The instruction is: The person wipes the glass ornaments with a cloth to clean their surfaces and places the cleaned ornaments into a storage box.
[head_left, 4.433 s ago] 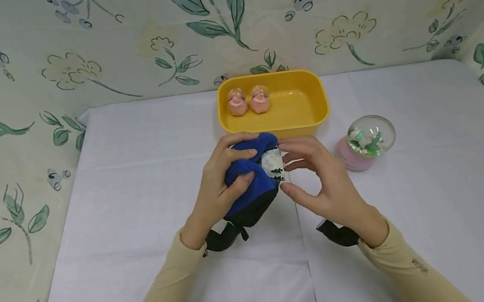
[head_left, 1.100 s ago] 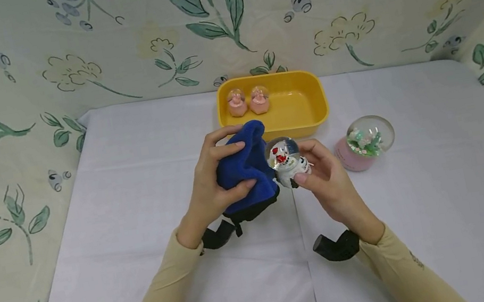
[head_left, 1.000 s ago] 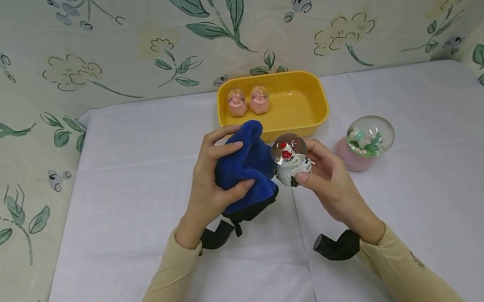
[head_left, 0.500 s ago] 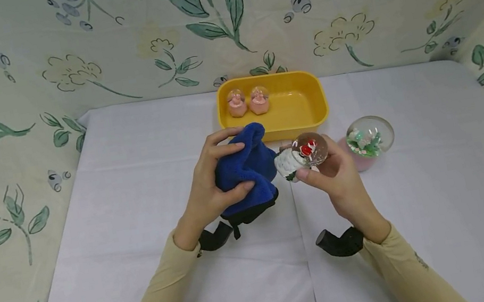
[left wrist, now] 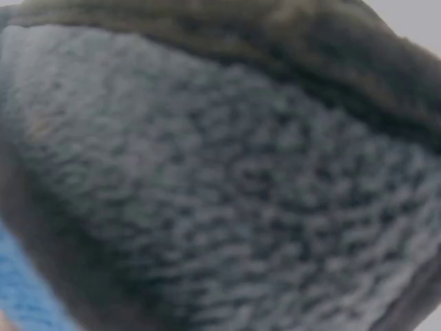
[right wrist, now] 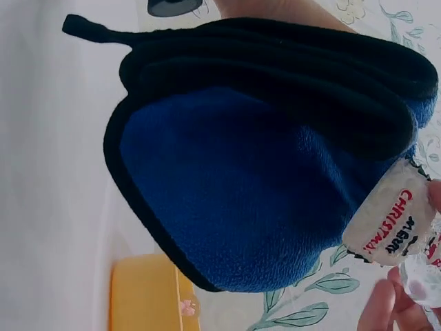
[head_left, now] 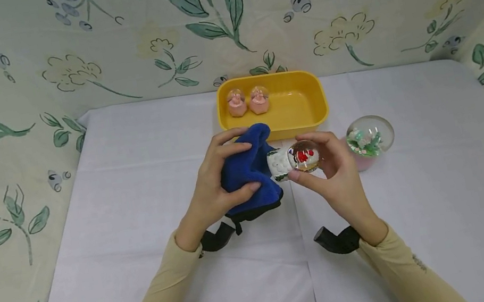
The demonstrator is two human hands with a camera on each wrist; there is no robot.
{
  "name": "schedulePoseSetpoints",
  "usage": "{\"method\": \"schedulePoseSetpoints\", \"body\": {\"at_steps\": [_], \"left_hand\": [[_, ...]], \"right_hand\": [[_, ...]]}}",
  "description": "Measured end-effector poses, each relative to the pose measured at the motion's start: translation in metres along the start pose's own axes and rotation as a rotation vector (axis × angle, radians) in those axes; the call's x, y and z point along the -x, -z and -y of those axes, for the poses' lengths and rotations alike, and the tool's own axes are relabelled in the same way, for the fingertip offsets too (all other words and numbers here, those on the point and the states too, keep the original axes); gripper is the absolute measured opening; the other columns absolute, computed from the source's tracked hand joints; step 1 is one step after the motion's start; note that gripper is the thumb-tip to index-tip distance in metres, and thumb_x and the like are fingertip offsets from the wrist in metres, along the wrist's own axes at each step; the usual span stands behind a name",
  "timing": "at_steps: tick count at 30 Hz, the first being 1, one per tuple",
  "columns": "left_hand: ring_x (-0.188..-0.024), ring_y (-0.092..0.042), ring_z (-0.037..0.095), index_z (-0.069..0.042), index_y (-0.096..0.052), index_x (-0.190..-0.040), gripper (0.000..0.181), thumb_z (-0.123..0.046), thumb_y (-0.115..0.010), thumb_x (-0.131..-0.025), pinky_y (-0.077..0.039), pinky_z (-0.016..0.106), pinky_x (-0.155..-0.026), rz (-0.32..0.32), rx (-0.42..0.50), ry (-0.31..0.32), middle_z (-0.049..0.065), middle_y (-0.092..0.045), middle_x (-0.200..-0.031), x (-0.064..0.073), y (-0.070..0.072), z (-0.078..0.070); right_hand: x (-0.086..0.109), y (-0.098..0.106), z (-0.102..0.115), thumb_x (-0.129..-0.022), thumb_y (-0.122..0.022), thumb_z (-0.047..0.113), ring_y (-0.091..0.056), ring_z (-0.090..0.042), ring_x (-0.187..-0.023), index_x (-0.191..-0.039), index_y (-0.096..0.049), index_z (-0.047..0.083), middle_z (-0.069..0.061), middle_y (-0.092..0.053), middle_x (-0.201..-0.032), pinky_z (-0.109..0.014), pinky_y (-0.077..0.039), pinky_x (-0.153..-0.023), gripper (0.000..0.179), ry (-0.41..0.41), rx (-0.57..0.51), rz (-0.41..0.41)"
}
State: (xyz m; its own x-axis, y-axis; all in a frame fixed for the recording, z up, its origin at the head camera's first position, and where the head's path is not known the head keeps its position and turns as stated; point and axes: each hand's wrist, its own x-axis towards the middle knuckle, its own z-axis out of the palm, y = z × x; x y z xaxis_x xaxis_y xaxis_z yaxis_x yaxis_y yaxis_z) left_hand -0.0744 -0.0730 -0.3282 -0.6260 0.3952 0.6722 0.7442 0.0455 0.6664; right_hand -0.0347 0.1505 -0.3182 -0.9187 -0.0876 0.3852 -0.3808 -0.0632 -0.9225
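Note:
My left hand [head_left: 209,186] grips a bunched blue cloth [head_left: 243,175] with black edging, thumb in front and fingers over the top. In the right wrist view the cloth [right wrist: 227,193] hangs in folds with a loop. A small snow globe [head_left: 305,155] with a red-and-white figure inside lies sideways in my right hand [head_left: 341,176], pinched between thumb and fingers. Its white base touches or nearly touches the cloth; "Merry Christmas" shows on the base [right wrist: 393,214] in the right wrist view. The cloth's blurred dark side [left wrist: 207,179] fills most of the left wrist view.
Behind the hands stands a yellow tray [head_left: 298,100] holding two small pink snow globes [head_left: 237,103] at its left end. A larger snow globe [head_left: 370,138] on a pink base sits right of my right hand, partly behind it. White cloth [head_left: 135,153] covers the table.
Mostly wrapped in the cloth at first, the snow globe came out upright in my right hand. It has since turned sideways, dome to the right and base toward the cloth.

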Motion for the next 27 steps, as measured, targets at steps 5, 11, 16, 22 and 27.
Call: {"method": "schedulePoseSetpoints", "body": {"at_steps": [5,11,16,22,27], "left_hand": [[-0.125,-0.041,0.029,-0.008,-0.045,-0.124,0.057,-0.049,-0.062,-0.088,-0.042,0.044,-0.099,0.021,-0.011,0.019,0.017,-0.039,-0.14,0.0002,-0.0022,-0.0003],[-0.125,-0.04,0.028,-0.008,-0.046,-0.124,0.057,-0.05,-0.061,-0.089,-0.041,0.044,-0.1,0.029,-0.015,0.034,0.015,-0.038,-0.14,0.0005,-0.0035,0.0018],[-0.127,-0.04,0.028,-0.007,-0.046,-0.125,0.057,-0.05,-0.06,-0.09,-0.039,0.043,-0.102,0.038,-0.032,0.033,0.015,-0.038,-0.141,-0.0011,-0.0029,0.0009],[-0.132,-0.035,0.028,-0.009,-0.046,-0.129,0.056,-0.051,-0.054,-0.092,-0.037,0.044,-0.104,0.125,-0.022,0.056,0.013,-0.032,-0.147,-0.0038,-0.0052,0.0005],[-0.136,-0.028,0.028,-0.011,-0.039,-0.133,0.054,-0.052,-0.043,-0.097,-0.034,0.043,-0.106,0.25,0.007,0.105,0.012,-0.025,-0.151,-0.003,-0.0101,0.0003]], "right_hand": [[-0.0009,0.0005,-0.0019,-0.074,-0.065,-0.023,-0.049,-0.034,-0.111,-0.129,-0.043,-0.008,-0.022,-0.047,-0.124,-0.027,-0.05,-0.085,0.061,0.034,-0.025,0.017],[-0.0003,0.0021,-0.0025,-0.076,-0.065,-0.02,-0.05,-0.034,-0.113,-0.124,-0.043,-0.01,-0.023,-0.05,-0.123,-0.028,-0.05,-0.086,0.054,0.027,-0.082,0.069],[-0.0009,0.0034,-0.004,-0.071,-0.069,-0.021,-0.052,-0.032,-0.111,-0.118,-0.043,-0.015,-0.02,-0.052,-0.122,-0.028,-0.049,-0.087,0.054,0.103,0.005,0.155],[-0.0053,0.0038,-0.0049,-0.084,-0.074,0.013,-0.057,-0.024,-0.109,-0.108,-0.055,-0.009,-0.023,-0.056,-0.116,-0.029,-0.047,-0.093,0.038,0.414,0.267,0.265],[-0.0085,0.0032,-0.0039,-0.087,-0.071,0.026,-0.059,-0.024,-0.105,-0.102,-0.059,-0.008,-0.024,-0.06,-0.111,-0.028,-0.048,-0.091,0.039,0.594,0.336,0.233]]}}
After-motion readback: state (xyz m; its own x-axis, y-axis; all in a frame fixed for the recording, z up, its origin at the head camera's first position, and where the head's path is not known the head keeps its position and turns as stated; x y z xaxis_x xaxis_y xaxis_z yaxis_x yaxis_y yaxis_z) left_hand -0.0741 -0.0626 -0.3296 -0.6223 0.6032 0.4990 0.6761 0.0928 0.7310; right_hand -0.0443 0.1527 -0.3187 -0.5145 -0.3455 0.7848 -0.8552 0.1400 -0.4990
